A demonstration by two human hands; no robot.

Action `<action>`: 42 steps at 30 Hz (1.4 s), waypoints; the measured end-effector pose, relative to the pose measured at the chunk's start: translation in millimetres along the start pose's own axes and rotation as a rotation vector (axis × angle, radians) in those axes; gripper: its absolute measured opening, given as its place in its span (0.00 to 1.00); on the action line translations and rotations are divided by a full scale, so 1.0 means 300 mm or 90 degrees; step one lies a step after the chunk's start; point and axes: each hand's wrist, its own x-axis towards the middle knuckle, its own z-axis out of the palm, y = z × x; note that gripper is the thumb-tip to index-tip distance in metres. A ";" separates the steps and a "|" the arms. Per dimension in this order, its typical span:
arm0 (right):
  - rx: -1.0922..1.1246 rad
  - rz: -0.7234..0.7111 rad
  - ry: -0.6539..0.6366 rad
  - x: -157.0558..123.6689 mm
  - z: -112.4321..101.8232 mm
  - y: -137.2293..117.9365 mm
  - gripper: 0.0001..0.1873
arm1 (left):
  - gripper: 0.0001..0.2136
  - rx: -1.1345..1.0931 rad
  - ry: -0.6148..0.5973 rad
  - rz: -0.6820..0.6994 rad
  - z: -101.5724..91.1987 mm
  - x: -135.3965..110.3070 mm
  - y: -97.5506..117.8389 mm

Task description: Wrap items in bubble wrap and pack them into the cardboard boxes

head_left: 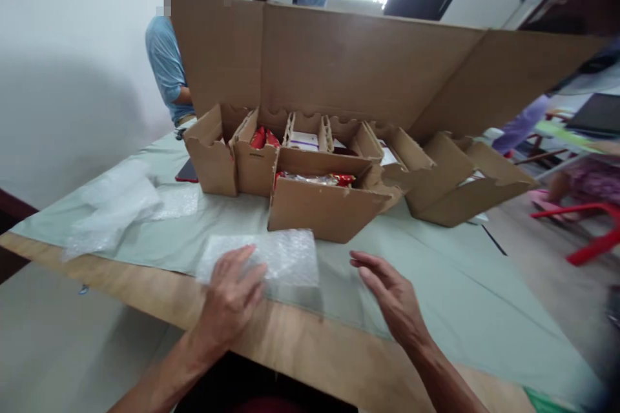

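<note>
A flat piece of bubble wrap (285, 257) lies on the pale green cloth (436, 297) near the table's front edge. My left hand (232, 293) rests flat on its left part, fingers stretched out. My right hand (387, 293) hovers open just right of the wrap, fingers pointing left, holding nothing. Behind the wrap stands an open cardboard box (329, 206) with divided compartments holding red packets (264, 137) and white items (305, 141); its big lid (358, 64) stands up.
More crumpled bubble wrap (116, 206) lies at the left. A dark phone (187, 171) sits beside the box. A person in a blue shirt (167, 68) stands behind the table. A red chair (595, 232) is at the right. The wooden table edge (300, 342) runs in front.
</note>
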 end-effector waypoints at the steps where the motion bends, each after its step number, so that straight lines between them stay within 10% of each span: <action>1: -0.001 0.016 -0.063 -0.019 0.012 -0.019 0.24 | 0.10 -0.023 -0.048 0.025 0.007 -0.007 0.039; 8: -0.090 0.062 -0.186 -0.010 0.114 -0.016 0.29 | 0.13 0.028 -0.144 -0.029 -0.014 -0.030 -0.027; 13: -0.275 -0.036 -0.244 -0.069 0.135 -0.062 0.19 | 0.18 0.051 -0.262 -0.095 -0.001 -0.054 -0.107; 18: -0.383 -0.142 -0.265 -0.158 0.113 -0.070 0.04 | 0.28 -0.044 -0.224 -0.199 0.016 -0.044 -0.095; 31: -0.288 -0.445 0.134 -0.066 -0.009 -0.210 0.04 | 0.03 -0.288 0.017 -0.254 -0.080 0.151 -0.062; 36: -0.295 -0.428 -0.034 -0.107 -0.019 -0.125 0.07 | 0.05 -0.352 -0.095 -0.323 -0.045 0.076 -0.070; 42: -0.261 -0.183 -0.287 -0.149 -0.029 -0.052 0.08 | 0.14 -0.417 -0.257 -0.388 -0.069 0.004 -0.108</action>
